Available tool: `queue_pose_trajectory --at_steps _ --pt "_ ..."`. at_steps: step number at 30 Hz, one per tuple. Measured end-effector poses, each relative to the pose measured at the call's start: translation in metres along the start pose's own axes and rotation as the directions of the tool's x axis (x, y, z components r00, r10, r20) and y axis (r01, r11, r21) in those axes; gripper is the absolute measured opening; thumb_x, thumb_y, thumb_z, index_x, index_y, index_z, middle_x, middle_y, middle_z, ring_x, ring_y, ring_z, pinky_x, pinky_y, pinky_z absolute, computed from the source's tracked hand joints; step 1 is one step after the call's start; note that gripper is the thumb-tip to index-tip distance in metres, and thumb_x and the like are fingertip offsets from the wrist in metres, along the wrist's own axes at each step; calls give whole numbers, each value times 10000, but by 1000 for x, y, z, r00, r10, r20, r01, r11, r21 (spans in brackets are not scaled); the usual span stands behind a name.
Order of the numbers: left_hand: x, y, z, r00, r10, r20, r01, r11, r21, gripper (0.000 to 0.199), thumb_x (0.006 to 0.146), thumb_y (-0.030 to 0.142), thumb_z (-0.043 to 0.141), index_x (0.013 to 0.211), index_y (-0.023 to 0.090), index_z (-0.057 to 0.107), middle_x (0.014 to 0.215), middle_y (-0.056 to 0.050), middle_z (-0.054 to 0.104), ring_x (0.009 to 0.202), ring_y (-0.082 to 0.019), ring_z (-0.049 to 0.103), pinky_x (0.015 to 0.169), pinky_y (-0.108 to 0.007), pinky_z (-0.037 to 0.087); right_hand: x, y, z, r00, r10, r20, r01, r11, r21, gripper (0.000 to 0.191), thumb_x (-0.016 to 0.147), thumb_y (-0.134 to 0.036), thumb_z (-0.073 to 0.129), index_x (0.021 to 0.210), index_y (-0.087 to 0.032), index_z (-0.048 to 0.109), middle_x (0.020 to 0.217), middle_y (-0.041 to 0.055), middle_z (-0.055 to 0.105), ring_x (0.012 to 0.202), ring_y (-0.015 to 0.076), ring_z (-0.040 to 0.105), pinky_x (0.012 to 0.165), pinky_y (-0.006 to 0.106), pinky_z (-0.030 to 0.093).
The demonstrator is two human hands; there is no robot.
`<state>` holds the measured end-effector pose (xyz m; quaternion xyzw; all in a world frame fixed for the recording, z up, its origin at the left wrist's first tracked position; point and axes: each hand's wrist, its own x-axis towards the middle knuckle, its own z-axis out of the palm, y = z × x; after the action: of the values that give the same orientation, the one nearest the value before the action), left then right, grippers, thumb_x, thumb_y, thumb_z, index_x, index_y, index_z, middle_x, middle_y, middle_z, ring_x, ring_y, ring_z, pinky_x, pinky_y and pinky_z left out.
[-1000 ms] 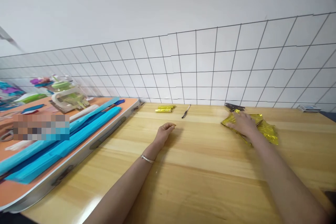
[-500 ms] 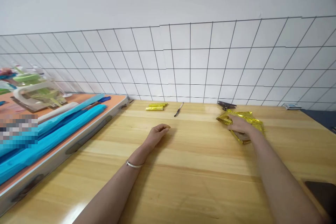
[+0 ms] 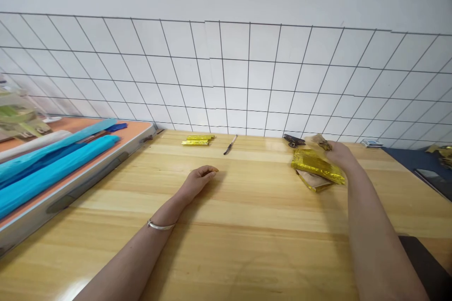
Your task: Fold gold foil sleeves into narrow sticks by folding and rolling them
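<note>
My left hand (image 3: 201,179) rests on the wooden table (image 3: 247,216) with its fingers pressed together; whether something small is between them cannot be made out. At the right, my right hand (image 3: 339,154) is closed on a crumpled brown and gold piece (image 3: 320,142), raised just behind the gold foil packet (image 3: 314,165). Brown paper shows under the packet's foil. A black clip-like item (image 3: 294,140) lies to the left of that piece. A pen (image 3: 230,145) and several gold strips (image 3: 198,140) lie near the wall.
On the left, blue rolls (image 3: 60,169) lie on an orange-topped board (image 3: 139,127). A small pack (image 3: 371,143) sits at the back right. Dark objects (image 3: 420,263) are at the lower right, and a dark blue surface (image 3: 402,155) lies beyond.
My right hand has moved off the foil packet, back and to the right, and now grips the crumpled piece. The packet lies differently. The view has turned slightly right.
</note>
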<state>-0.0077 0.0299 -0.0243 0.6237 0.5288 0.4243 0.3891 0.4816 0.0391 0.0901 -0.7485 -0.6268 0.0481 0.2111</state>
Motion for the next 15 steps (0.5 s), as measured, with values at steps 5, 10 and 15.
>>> queue_pose_trajectory --at_steps 5,10,15 --pt "-1 3 -1 999 16 39 -18 998 67 284 728 437 575 883 219 670 880 -15 666 840 -196 577 763 -290 435 -6 -4 -37 968 182 -173 -217 952 -216 290 797 -197 439 1002 -82 610 918 203 633 972 310 546 713 370 348" --pt "-2 5 -2 995 16 95 -29 990 137 318 764 444 534 934 201 646 940 -15 658 885 -193 571 802 -289 421 -18 -15 -53 936 155 -315 -266 899 -348 413 738 -148 473 1136 -198 571 969 149 641 903 308 575 696 388 404" --pt "-1 3 -2 995 26 93 -39 989 142 333 757 456 532 928 195 648 930 -18 662 885 -197 574 795 -289 427 -13 11 -46 918 -333 -216 280 929 -243 502 740 -109 410 1164 -332 562 1255 -34 539 1141 211 473 889 358 399"
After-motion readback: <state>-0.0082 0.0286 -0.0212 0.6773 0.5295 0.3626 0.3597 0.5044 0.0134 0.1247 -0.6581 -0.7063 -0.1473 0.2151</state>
